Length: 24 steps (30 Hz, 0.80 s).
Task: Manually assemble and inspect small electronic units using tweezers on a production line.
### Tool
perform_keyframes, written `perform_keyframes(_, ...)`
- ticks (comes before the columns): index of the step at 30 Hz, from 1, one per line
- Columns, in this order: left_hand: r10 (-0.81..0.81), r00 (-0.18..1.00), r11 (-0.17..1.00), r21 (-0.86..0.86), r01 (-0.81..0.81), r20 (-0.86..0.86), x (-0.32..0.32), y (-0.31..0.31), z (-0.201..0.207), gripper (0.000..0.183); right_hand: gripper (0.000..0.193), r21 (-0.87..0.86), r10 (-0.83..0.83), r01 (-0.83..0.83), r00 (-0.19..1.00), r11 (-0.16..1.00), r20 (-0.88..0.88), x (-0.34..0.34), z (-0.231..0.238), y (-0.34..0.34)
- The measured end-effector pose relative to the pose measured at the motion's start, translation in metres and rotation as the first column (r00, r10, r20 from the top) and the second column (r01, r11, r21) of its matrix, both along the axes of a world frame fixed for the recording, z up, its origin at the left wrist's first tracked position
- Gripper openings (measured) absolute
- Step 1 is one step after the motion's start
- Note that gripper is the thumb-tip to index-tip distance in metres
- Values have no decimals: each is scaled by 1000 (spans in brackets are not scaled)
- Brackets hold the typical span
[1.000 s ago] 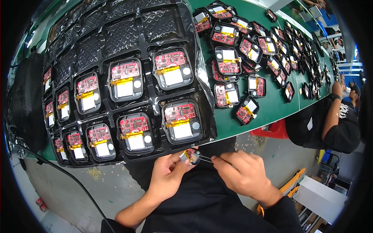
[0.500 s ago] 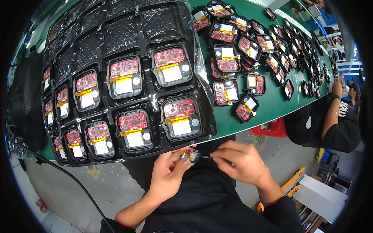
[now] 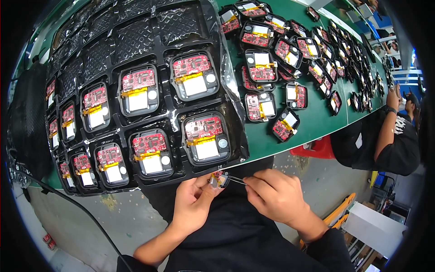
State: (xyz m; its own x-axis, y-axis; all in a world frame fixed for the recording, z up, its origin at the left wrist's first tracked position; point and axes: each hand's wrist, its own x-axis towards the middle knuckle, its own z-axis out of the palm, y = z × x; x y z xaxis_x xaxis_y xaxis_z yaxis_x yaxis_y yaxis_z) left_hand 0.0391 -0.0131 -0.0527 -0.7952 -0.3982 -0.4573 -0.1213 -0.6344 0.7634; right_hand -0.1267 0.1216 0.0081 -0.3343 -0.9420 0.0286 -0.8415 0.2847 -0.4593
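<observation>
Just off the table's front edge, my left hand (image 3: pixel 192 201) is closed around a small electronic unit (image 3: pixel 219 180) with a red circuit board and a silvery part, partly covered by the fingers. My right hand (image 3: pixel 276 192) pinches a pair of metal tweezers (image 3: pixel 236 180), whose tips point left and reach the unit. Whether the tips grip anything is too small to tell. Above the hands lies a black plastic tray (image 3: pixel 176 121); its two nearer rows hold units with red boards, yellow ribbon strips and white blocks, such as this one (image 3: pixel 207 138). Pockets farther back show bare ribbed bottoms.
Many similar units (image 3: pixel 260 107) lie loose on the green table (image 3: pixel 312 122), some stacked, stretching to the far right. A black cable (image 3: pixel 86 213) hangs at the left. Another person (image 3: pixel 380 140) sits at the right by a red stool (image 3: pixel 312 149). Below stands a white box (image 3: pixel 374 229).
The tweezers show more of their length now, and my right hand has shifted slightly left. My left hand keeps its hold on the unit. The whole view has drifted a little.
</observation>
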Motion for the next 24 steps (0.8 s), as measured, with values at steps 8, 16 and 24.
perform_keyframes(8, 39, 999, 998, 46, -38, -18, 4, 0, 0, 32, 17, -66, -43, 59, 976, 996, 216, -3, -12, 2)
perform_keyframes(16, 46, 999, 998, 50, -46, 7, 4, 0, 2, 31, 18, -108, -4, 27, 978, 994, 211, -1, -18, 3)
perform_keyframes(24, 105, 994, 989, 104, -105, 3, 5, 0, 1, 33, 25, -152, 47, -57, 997, 987, -65, 9, -13, 4)
